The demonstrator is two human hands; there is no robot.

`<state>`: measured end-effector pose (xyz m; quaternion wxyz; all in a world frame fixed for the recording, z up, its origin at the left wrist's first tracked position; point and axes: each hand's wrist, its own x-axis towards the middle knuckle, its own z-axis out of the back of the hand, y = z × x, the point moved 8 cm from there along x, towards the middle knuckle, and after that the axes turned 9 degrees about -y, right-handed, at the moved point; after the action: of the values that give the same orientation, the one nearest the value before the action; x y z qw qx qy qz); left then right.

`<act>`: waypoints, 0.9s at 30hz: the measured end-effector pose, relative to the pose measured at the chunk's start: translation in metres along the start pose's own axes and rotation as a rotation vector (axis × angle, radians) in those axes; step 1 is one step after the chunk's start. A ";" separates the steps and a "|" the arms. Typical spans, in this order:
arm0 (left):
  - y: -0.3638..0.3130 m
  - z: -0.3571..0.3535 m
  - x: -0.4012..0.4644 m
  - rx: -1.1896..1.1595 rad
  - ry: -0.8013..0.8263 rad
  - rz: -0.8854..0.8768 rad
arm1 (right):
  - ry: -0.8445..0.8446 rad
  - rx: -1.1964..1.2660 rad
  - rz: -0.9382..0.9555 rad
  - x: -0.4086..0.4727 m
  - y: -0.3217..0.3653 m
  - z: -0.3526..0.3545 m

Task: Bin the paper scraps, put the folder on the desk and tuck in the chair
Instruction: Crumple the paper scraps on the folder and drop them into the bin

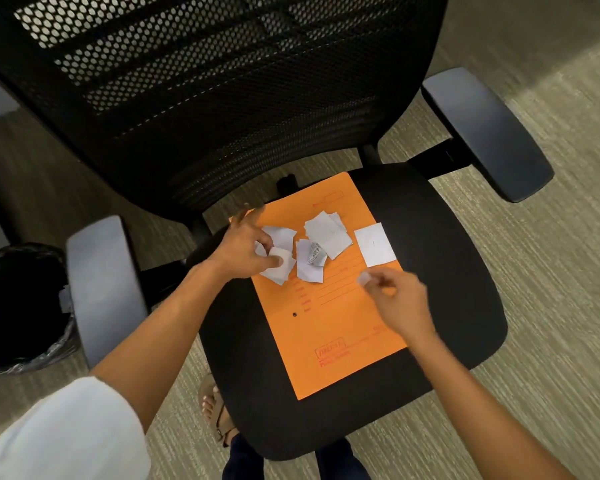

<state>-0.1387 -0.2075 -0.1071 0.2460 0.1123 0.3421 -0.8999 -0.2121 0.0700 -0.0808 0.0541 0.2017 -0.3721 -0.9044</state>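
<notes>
Orange folder [329, 306] with white paper scraps [326, 237] on the seat of a black office chair [447, 271]; both hands at work over it.

Folder: lies flat and slightly askew on the seat, red printing on its face; scraps: a loose group on the folder's upper half, some overlapping, one square piece [374, 244] lying apart to the right; left hand [243, 247]: grip closed around a crumpled scrap at the left of the group, thumb and fingers curled on it; right hand [399, 303]: fingertips pinching a small pale scrap just below the square piece, blurred; chair: mesh back, grey armrests either side; bin [21, 306]: black-lined, on the carpet just beside the left armrest [101, 289]; sandalled foot [215, 410]: on the carpet at the seat's front edge.
</notes>
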 end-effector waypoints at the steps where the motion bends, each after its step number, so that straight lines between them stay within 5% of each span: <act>1: -0.002 -0.003 0.004 0.039 0.023 -0.012 | -0.054 0.021 0.006 0.013 0.003 0.010; 5: -0.017 -0.017 0.010 0.198 0.136 -0.054 | -0.041 -0.117 0.036 0.057 0.004 0.012; 11: -0.031 -0.027 0.013 0.422 0.052 -0.090 | 0.010 -0.516 0.136 0.078 0.008 -0.016; 15: -0.028 -0.028 0.009 0.306 0.012 -0.004 | -0.061 -0.582 0.198 0.074 0.013 -0.020; 22: -0.006 -0.023 0.000 -0.027 -0.053 0.239 | -0.119 0.041 0.000 0.058 0.012 0.003; 27: 0.007 -0.013 -0.006 -0.243 -0.072 0.351 | 0.023 0.338 -0.136 0.073 0.033 -0.013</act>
<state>-0.1298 -0.2009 -0.1190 0.4228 0.1074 0.4142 -0.7988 -0.2752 0.0204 -0.0898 -0.0377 0.2431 -0.5035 -0.8282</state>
